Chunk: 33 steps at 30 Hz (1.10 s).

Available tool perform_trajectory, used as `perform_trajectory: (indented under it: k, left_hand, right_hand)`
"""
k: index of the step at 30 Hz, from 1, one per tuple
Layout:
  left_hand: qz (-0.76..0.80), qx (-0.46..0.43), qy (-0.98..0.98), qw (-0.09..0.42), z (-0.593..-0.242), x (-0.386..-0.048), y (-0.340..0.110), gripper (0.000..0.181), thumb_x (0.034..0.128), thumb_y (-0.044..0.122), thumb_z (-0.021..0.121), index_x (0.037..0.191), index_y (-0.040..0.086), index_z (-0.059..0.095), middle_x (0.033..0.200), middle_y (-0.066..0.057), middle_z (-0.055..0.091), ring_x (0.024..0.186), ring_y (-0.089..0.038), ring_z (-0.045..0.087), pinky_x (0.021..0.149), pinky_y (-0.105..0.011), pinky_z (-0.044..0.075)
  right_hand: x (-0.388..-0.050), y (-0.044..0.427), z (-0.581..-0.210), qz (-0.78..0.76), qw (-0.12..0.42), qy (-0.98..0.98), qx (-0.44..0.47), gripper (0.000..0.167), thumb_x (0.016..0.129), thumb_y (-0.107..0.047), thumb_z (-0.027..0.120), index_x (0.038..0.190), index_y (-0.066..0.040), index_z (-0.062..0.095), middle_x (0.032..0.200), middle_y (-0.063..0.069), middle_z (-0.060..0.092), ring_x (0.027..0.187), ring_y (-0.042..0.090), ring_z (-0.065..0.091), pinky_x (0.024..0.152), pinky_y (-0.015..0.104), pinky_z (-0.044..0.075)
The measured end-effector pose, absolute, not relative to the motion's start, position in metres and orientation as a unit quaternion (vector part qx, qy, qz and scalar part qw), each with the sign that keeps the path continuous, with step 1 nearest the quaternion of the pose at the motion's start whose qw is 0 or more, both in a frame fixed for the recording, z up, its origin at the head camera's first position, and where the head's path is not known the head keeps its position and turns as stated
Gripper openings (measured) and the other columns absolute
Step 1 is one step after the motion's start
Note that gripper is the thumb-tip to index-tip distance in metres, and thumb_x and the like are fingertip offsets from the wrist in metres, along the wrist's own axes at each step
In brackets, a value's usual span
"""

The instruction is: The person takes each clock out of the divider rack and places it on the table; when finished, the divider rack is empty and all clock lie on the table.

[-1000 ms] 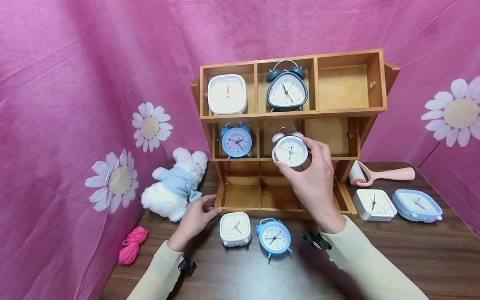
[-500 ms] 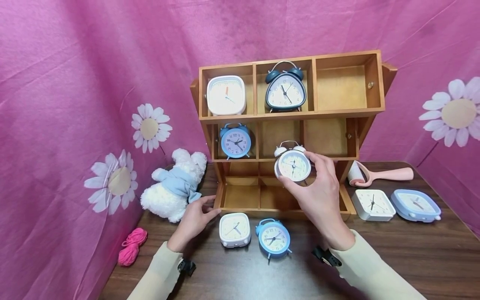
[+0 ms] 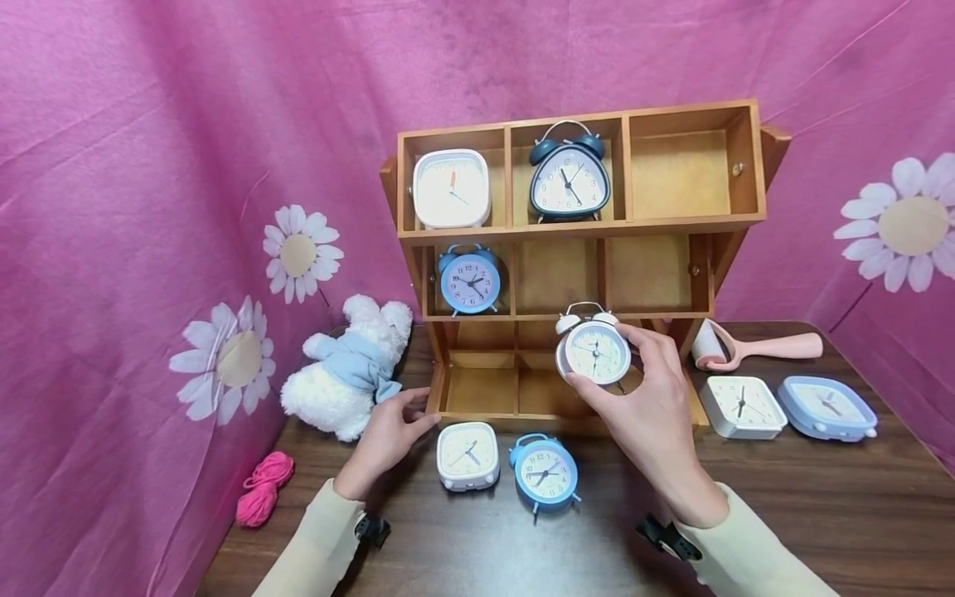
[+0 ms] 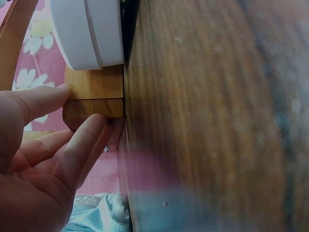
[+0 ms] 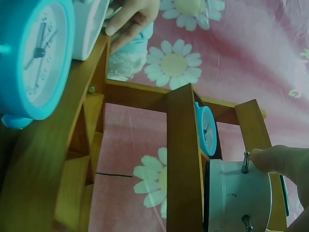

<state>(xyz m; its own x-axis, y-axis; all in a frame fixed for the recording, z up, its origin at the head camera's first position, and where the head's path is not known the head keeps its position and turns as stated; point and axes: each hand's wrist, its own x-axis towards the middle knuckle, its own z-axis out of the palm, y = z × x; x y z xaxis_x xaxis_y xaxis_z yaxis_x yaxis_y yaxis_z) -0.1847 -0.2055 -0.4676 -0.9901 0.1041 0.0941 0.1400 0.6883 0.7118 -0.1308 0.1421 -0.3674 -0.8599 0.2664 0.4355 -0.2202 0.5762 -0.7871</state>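
Observation:
A round white twin-bell clock [image 3: 597,352] is pinched between the thumb and fingers of my right hand [image 3: 652,414], in front of the wooden shelf's lower part. In the right wrist view the white clock's underside [image 5: 239,193] shows with its small metal feet. My left hand [image 3: 388,439] touches the lower left corner of the shelf [image 3: 440,406]; in the left wrist view its thumb and fingers lie on either side of the wooden corner [image 4: 94,106]. The middle row holds a blue clock [image 3: 470,283] at left. A white square clock [image 3: 452,189] and a dark green clock [image 3: 570,181] stand in the top row.
On the table before the shelf stand a white clock [image 3: 467,456] and a blue clock [image 3: 546,473]. At right lie a white clock [image 3: 744,407], a pale blue clock [image 3: 828,408] and a pink roller [image 3: 776,347]. A plush toy [image 3: 351,365] and pink yarn [image 3: 264,489] are at left.
My right hand has moved the white twin-bell clock down and to the right, from before the middle row to before the lower part. My left hand has stayed at the shelf corner.

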Motion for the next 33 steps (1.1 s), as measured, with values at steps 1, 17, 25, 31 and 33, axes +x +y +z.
perform_trajectory:
  k: [1,17,25,31,33]
  left_hand:
    - [-0.389,-0.064,-0.919,0.023,-0.468,-0.185,-0.205,0.048,0.1002,0.013,0.085,0.145,0.001,0.071,0.123,-0.018,0.083,0.098,-0.024,0.084,0.081,-0.031,0.063]
    - [-0.399,-0.108,-0.91,0.034,-0.493,-0.2,-0.222,0.053,0.1011,0.03,0.086,0.145,0.002,0.071,0.124,-0.018,0.082,0.092,-0.016,0.082,0.072,-0.028,0.062]
    - [-0.398,-0.102,-0.912,0.027,-0.504,-0.205,-0.225,0.054,0.1002,0.033,0.087,0.146,0.008,0.072,0.12,-0.012,0.084,0.092,-0.01,0.081,0.073,-0.026,0.061]
    - [-0.392,-0.078,-0.917,0.001,-0.509,-0.211,-0.227,0.053,0.0999,0.03,0.087,0.148,0.013,0.072,0.123,-0.007,0.084,0.094,-0.006,0.08,0.077,-0.027,0.062]
    - [-0.394,-0.079,-0.916,0.009,-0.495,-0.203,-0.22,0.052,0.1001,0.025,0.086,0.147,0.007,0.071,0.123,-0.012,0.084,0.094,-0.012,0.081,0.077,-0.029,0.062]
  right_hand:
    - [-0.129,0.144,-0.369,0.458,0.263,-0.849,-0.016,0.085,0.077,-0.026,0.105,0.151,-0.009,0.065,0.144,0.017,0.062,0.132,0.035,0.06,0.102,0.047,0.039]
    - [-0.101,0.161,-0.401,0.432,0.238,-0.869,-0.032,0.085,0.073,-0.023,0.106,0.147,-0.006,0.068,0.139,0.017,0.066,0.13,0.035,0.059,0.099,0.04,0.038]
    - [-0.085,0.173,-0.413,0.41,0.206,-0.887,-0.055,0.085,0.075,-0.028,0.105,0.149,-0.007,0.067,0.143,0.016,0.065,0.131,0.037,0.062,0.1,0.041,0.039]
    - [-0.075,0.177,-0.427,0.387,0.197,-0.899,-0.056,0.086,0.072,-0.029,0.106,0.146,-0.005,0.068,0.141,0.016,0.065,0.127,0.037,0.065,0.095,0.035,0.04]
    - [-0.072,0.178,-0.431,0.384,0.19,-0.901,-0.063,0.086,0.072,-0.03,0.107,0.145,-0.005,0.068,0.139,0.016,0.066,0.125,0.038,0.067,0.094,0.033,0.04]
